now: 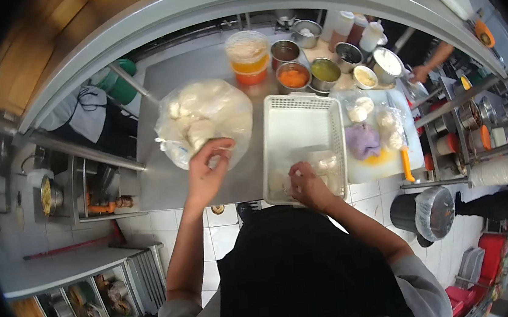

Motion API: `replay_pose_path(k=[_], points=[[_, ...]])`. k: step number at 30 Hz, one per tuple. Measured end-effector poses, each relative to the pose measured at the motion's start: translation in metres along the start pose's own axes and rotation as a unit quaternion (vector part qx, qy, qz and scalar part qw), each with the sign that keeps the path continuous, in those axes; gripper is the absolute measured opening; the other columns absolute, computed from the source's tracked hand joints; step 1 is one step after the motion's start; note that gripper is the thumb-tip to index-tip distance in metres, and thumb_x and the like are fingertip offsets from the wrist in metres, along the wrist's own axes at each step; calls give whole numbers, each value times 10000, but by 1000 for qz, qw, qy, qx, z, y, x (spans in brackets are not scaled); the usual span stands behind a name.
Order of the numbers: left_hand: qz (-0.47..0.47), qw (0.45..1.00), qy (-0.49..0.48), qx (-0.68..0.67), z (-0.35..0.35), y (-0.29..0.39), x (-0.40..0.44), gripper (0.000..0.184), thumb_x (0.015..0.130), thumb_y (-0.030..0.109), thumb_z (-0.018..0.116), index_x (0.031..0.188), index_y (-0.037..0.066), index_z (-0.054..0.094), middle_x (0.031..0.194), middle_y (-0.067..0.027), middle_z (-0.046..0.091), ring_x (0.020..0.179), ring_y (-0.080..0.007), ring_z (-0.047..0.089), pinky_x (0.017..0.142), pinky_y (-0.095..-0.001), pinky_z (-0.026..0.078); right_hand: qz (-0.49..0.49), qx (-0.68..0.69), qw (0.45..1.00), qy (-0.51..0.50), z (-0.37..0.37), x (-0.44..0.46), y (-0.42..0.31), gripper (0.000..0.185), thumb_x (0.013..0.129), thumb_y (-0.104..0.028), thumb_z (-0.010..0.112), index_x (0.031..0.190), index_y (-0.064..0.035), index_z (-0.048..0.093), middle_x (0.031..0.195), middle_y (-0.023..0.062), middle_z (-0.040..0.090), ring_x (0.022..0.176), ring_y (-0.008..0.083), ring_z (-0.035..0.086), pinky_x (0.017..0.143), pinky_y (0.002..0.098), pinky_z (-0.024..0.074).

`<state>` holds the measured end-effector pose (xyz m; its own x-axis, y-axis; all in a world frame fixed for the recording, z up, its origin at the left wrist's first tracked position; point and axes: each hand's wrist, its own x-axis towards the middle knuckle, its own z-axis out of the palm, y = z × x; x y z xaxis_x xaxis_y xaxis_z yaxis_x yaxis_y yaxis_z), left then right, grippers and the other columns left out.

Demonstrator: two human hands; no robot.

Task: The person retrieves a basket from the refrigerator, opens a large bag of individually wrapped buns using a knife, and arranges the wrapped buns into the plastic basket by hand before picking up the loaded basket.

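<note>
A clear, rounded plastic bag point(231, 109) holding pale, whitish lumps point(192, 118) lies on the left part of a grey stainless-steel table point(172, 194). The person's left hand point(210, 162) is at the bag's near edge, fingers curled toward the thumb; whether they pinch anything cannot be told. To the right of the bag stands a white, rectangular plastic basket point(302, 117) with perforated sides. The person's right hand point(310, 185) reaches down into its near end, fingers bent, beside small pale pieces in clear plastic point(326, 162); whether it grips one cannot be told.

Right of the basket, a white cutting board point(362, 175) bears a soft purple bundle point(362, 141), white portions in clear plastic point(391, 128) and an orange-handled tool point(407, 164). Behind the basket stand round metal containers, one with orange contents point(292, 76) and one with green contents point(324, 72), next to a tall clear tub point(248, 58) with an orange-yellow filling. Farther right, another person's hand point(420, 74) shows.
</note>
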<state>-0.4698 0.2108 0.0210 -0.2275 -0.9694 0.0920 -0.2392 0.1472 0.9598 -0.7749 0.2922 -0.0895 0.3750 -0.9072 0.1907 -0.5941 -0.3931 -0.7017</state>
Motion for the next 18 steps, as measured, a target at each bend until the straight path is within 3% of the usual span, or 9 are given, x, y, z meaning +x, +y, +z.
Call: replay_pose_path(k=[1,2,5,6,9,12,15,16,18], points=[[-4,999,52,16,-15,-4,4,321,916,-26,682,1231,27,703,1209,-111,720,1039,-260,700,940,-382,542,-31,-21,999,-25,1,4,-3,164,799,-63,807,845,-12,658,1213,143,593,1125,344,597,894,426,546],[-8,994,103,29,-29,-10,9,296,912,-20,685,1203,33,713,1163,-122,728,999,-286,704,903,-396,549,-2,-12,994,-110,-6,7,-3,163,802,-99,816,867,-23,688,1222,131,588,1204,331,568,974,419,523],[96,960,117,234,-61,-32,27,290,909,-1,695,1198,20,704,1189,-164,714,1012,-346,697,908,-413,543,8,68,969,-236,-33,23,-9,177,805,-137,825,914,-39,726,1250,115,589,1266,316,541,1030,426,508],[81,950,91,288,-67,-28,28,308,881,13,728,1188,-10,706,1244,-194,688,1096,-379,665,951,-424,527,2,75,964,-256,-38,29,-8,222,817,-186,832,978,-55,752,1239,96,631,1251,314,574,1077,443,486],[109,904,45,411,-83,-42,35,370,847,66,780,1194,-35,703,1291,-190,663,1207,-392,610,1002,-460,501,-10,73,970,-233,-52,48,-15,221,851,-155,805,1032,-43,741,1200,106,686,1166,308,651,1033,431,525],[40,848,54,526,-94,-17,26,452,809,141,828,1208,-23,695,1264,-243,651,1220,-430,569,1039,-480,475,-29,138,984,-109,-52,90,-60,213,915,-77,755,1122,-44,717,1158,108,722,1056,266,711,923,384,587],[8,809,168,563,-94,-25,8,593,762,221,885,1262,-11,664,1218,-278,635,1202,-445,551,1038,-495,468,-53,211,975,-49,-26,145,-101,192,979,-24,673,1170,-26,695,1118,106,735,955,195,726,825,328,612],[-12,831,184,524,-93,-33,2,591,766,204,885,1265,-10,651,1198,-271,638,1171,-430,578,1014,-497,483,-67,223,972,-22,-13,166,-113,176,996,-20,653,1167,-17,691,1094,106,739,930,179,725,799,322,613],[-52,870,213,442,-89,-60,-9,590,774,171,884,1273,-9,625,1159,-259,644,1109,-400,632,967,-502,512,-86,207,974,3,27,211,-114,202,943,-66,686,1142,-34,698,1063,174,750,889,356,743,810,403,609]])
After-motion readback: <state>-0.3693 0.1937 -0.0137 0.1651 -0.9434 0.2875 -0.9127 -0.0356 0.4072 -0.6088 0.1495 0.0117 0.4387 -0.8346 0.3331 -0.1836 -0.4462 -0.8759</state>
